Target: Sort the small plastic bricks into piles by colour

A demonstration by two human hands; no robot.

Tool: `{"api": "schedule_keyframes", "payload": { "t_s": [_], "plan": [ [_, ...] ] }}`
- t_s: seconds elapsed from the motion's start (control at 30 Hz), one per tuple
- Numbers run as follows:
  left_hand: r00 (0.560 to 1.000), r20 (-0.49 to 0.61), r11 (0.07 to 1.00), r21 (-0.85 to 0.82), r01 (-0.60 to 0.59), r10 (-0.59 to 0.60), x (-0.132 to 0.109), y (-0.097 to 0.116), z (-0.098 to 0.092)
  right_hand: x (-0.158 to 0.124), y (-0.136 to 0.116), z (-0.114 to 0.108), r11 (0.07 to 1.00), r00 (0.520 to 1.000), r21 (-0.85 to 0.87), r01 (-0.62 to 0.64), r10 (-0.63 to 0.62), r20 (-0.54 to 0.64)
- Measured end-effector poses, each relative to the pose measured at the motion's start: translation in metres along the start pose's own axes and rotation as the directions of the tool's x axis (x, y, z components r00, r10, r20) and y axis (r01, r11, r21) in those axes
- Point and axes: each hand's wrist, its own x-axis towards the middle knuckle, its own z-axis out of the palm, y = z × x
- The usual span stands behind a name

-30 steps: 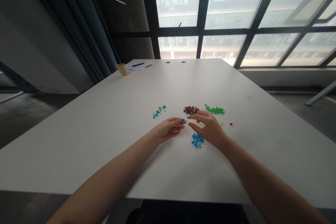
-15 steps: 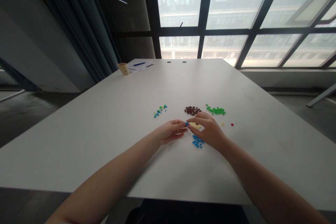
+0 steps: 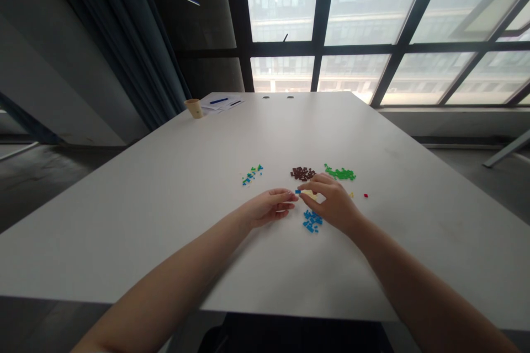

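A small blue piece (image 3: 297, 191) sits between the fingertips of my right hand (image 3: 329, 198), just above the cream pieces (image 3: 309, 194). Close beside it on the left is my left hand (image 3: 271, 207), its thumb and forefinger pinched together at the tips; what they hold, if anything, is too small to name. Loose blue pieces (image 3: 312, 221) lie on the table below my right hand. Dark brown pieces (image 3: 302, 173) are heaped just beyond it, and green pieces (image 3: 340, 172) lie to their right.
A mixed scatter of small green and blue pieces (image 3: 252, 175) lies beyond my left hand. One red piece (image 3: 365, 195) is to the right. A tan cup (image 3: 194, 108) and papers (image 3: 217, 103) with pens stand at the far left of the white table (image 3: 165, 193).
The blue piece has shifted slightly up and right with my right fingertips, away from my left fingertips. My left hand has barely moved.
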Motion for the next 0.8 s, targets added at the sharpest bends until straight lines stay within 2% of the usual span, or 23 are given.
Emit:
{"api": "schedule_keyframes", "payload": {
  "t_s": [0.1, 0.13, 0.2, 0.27, 0.33, 0.37, 0.57, 0.63, 0.67, 0.73, 0.8],
  "plan": [
    [0.998, -0.062, 1.0, 0.011, -0.026, 0.026, 0.003, 0.002, -0.005, 0.001, 0.013, -0.016, 0.986, 0.987, -0.056, -0.156, 0.158, 0.038],
    [0.995, -0.09, 0.999, 0.012, -0.041, 0.042, 0.005, 0.004, -0.007, 0.0, 0.019, -0.021, 0.973, 0.97, -0.093, -0.212, 0.221, 0.099],
    [0.988, -0.139, 0.997, 0.006, -0.072, 0.072, 0.008, 0.006, -0.012, -0.002, 0.031, -0.029, 0.938, 0.906, -0.193, -0.287, 0.331, 0.263],
    [0.98, -0.178, 0.996, -0.01, -0.093, 0.09, 0.01, 0.009, -0.017, -0.004, 0.041, -0.031, 0.906, 0.811, -0.273, -0.324, 0.415, 0.413],
    [0.975, -0.203, 0.995, -0.023, -0.102, 0.095, 0.012, 0.01, -0.02, -0.006, 0.046, -0.028, 0.89, 0.733, -0.314, -0.331, 0.452, 0.509],
    [0.973, -0.209, 0.994, -0.025, -0.103, 0.096, 0.012, 0.01, -0.021, -0.007, 0.047, -0.025, 0.887, 0.709, -0.325, -0.329, 0.459, 0.535],
    [0.961, -0.234, 0.989, 0.038, -0.146, 0.15, 0.009, 0.014, -0.019, -0.008, 0.045, -0.019, 0.896, 0.672, -0.311, -0.318, 0.444, 0.592],
    [0.923, -0.293, 0.968, 0.112, -0.226, 0.249, 0.008, 0.021, -0.024, -0.009, 0.047, -0.02, 0.907, 0.675, -0.286, -0.309, 0.42, 0.607],
    [0.889, -0.331, 0.947, 0.16, -0.277, 0.316, 0.008, 0.024, -0.029, -0.009, 0.048, -0.02, 0.911, 0.681, -0.278, -0.304, 0.412, 0.606],
    [0.792, -0.407, 0.889, 0.256, -0.379, 0.455, 0.011, 0.032, -0.045, -0.01, 0.05, -0.019, 0.915, 0.694, -0.273, -0.298, 0.403, 0.597],
    [0.67, -0.486, 0.826, 0.37, -0.425, 0.562, 0.017, 0.038, -0.066, -0.011, 0.05, -0.017, 0.916, 0.702, -0.27, -0.295, 0.4, 0.589]
  ]
}}
